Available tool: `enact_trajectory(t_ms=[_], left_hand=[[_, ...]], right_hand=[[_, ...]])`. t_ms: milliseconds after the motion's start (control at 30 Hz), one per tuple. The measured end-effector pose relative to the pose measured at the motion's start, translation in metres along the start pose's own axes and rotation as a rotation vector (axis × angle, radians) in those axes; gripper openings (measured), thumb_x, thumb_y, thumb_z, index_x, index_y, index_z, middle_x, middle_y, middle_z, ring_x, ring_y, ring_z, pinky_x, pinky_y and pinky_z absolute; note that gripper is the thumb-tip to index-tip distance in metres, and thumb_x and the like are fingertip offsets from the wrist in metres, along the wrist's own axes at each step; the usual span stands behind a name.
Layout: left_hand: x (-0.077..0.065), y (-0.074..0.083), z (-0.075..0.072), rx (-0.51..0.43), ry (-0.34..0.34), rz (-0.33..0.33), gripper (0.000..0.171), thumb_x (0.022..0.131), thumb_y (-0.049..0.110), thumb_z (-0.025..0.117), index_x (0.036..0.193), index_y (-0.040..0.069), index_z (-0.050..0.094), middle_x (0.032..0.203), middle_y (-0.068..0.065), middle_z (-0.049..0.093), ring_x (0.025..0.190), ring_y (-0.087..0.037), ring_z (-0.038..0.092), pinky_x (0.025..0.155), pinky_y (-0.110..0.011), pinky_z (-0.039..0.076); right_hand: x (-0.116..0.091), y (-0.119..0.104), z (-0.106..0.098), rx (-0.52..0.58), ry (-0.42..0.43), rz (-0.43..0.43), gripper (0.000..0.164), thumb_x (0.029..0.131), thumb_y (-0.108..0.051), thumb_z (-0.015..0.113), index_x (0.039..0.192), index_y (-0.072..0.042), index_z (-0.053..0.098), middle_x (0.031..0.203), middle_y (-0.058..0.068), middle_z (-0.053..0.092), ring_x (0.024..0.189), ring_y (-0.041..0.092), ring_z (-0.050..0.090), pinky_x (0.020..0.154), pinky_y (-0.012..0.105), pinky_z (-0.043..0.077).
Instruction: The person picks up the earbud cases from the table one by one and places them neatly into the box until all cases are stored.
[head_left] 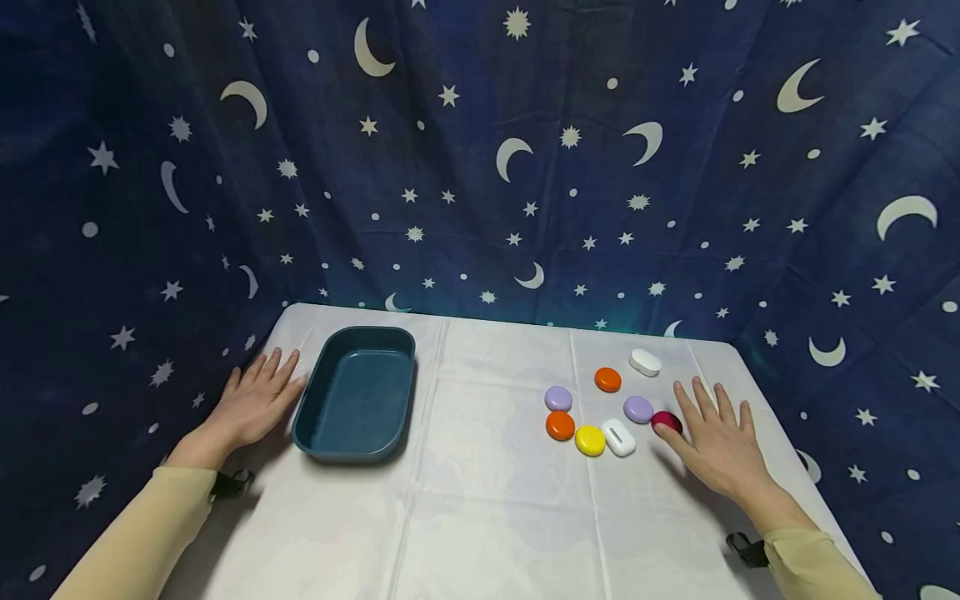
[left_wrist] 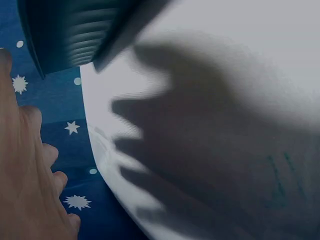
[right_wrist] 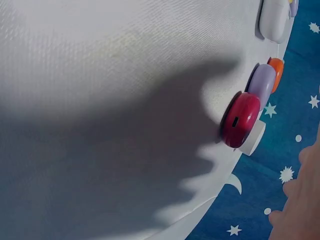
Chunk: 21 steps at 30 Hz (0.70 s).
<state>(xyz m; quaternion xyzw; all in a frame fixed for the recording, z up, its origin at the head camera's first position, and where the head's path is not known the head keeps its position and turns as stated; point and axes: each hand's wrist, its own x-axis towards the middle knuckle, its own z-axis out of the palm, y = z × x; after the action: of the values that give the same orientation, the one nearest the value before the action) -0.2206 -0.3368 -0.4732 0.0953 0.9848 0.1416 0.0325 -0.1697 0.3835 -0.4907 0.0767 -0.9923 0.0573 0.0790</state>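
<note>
My left hand (head_left: 258,402), fingers straight and spread, is just left of a dark teal rectangular tray (head_left: 358,452); in the left wrist view the tray's side (left_wrist: 90,35) overhangs the top left. On the other side, my right hand (head_left: 718,442) is spread with nothing in its grasp. Its thumb overlaps a glossy dark red round case (head_left: 665,419) in the head view. In the right wrist view this red case (right_wrist: 241,120) shows a small dark slot and appears apart from the hand (right_wrist: 302,200). Beside it lies a lavender disc (head_left: 638,409).
Left of the red case lie a white case (head_left: 618,437), a yellow disc (head_left: 590,441), an orange disc (head_left: 560,426) and another lavender disc (head_left: 558,398). Farther back are a second orange disc (head_left: 607,380) and a white oval case (head_left: 645,362). A starry blue curtain (head_left: 465,167) surrounds the white table (head_left: 495,533).
</note>
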Motion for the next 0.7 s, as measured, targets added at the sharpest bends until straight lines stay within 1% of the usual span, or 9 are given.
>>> enact_trajectory(t_ms=[100,167,267,400,500,600,700], left_hand=[[0.001,0.003,-0.005,-0.035,-0.017,-0.008,0.074,0.109,0.055,0.024,0.164,0.007,0.011,0.165,-0.031,0.007,0.150,-0.054,0.002,0.109,-0.077,-0.002],[0.001,0.007,-0.009,-0.075,-0.035,-0.013,0.074,0.110,0.055,0.023,0.164,0.006,0.012,0.164,-0.033,0.008,0.149,-0.056,0.003,0.109,-0.077,0.000],[0.001,0.012,-0.015,-0.156,-0.067,-0.001,0.074,0.110,0.053,0.022,0.163,0.002,0.011,0.164,-0.035,0.006,0.148,-0.058,0.003,0.110,-0.075,0.003],[0.004,0.013,-0.017,-0.263,-0.101,0.022,0.074,0.111,0.051,0.023,0.163,0.000,0.007,0.164,-0.035,0.004,0.148,-0.056,0.003,0.112,-0.073,0.003],[0.006,0.011,-0.017,-0.328,-0.103,0.031,0.075,0.111,0.049,0.025,0.162,-0.002,0.006,0.163,-0.036,0.006,0.149,-0.055,0.004,0.111,-0.074,0.004],[0.007,0.010,-0.018,-0.393,-0.105,0.045,0.076,0.111,0.046,0.031,0.162,-0.003,0.003,0.163,-0.037,0.005,0.148,-0.056,0.005,0.111,-0.074,0.008],[0.007,0.012,-0.021,-0.463,-0.131,0.050,0.079,0.111,0.045,0.038,0.162,-0.001,-0.001,0.164,-0.035,0.001,0.147,-0.058,0.007,0.111,-0.073,0.013]], right_hand=[[0.001,-0.001,0.000,0.002,0.017,-0.016,0.089,0.100,-0.060,0.050,0.165,-0.012,0.015,0.165,0.028,0.014,0.150,0.054,0.004,0.112,0.063,-0.021],[0.002,-0.002,0.000,0.002,0.027,-0.026,0.088,0.100,-0.060,0.051,0.165,-0.012,0.016,0.165,0.028,0.016,0.150,0.053,0.005,0.113,0.063,-0.020],[0.003,-0.005,0.000,0.011,0.036,-0.037,0.088,0.099,-0.057,0.054,0.165,-0.012,0.017,0.164,0.029,0.018,0.149,0.054,0.008,0.113,0.063,-0.019],[0.005,-0.011,-0.001,0.025,0.044,-0.050,0.087,0.099,-0.056,0.056,0.164,-0.011,0.020,0.162,0.030,0.022,0.146,0.056,0.014,0.114,0.065,-0.015],[0.005,-0.015,-0.002,0.036,0.048,-0.062,0.086,0.100,-0.056,0.055,0.164,-0.011,0.021,0.161,0.031,0.026,0.145,0.057,0.017,0.114,0.067,-0.012],[0.005,-0.018,-0.002,0.041,0.045,-0.067,0.085,0.100,-0.057,0.054,0.163,-0.009,0.023,0.159,0.032,0.028,0.143,0.057,0.020,0.115,0.069,-0.008],[0.005,-0.020,-0.003,0.059,0.035,-0.067,0.084,0.101,-0.056,0.053,0.163,-0.008,0.023,0.158,0.032,0.030,0.142,0.057,0.022,0.115,0.069,-0.004]])
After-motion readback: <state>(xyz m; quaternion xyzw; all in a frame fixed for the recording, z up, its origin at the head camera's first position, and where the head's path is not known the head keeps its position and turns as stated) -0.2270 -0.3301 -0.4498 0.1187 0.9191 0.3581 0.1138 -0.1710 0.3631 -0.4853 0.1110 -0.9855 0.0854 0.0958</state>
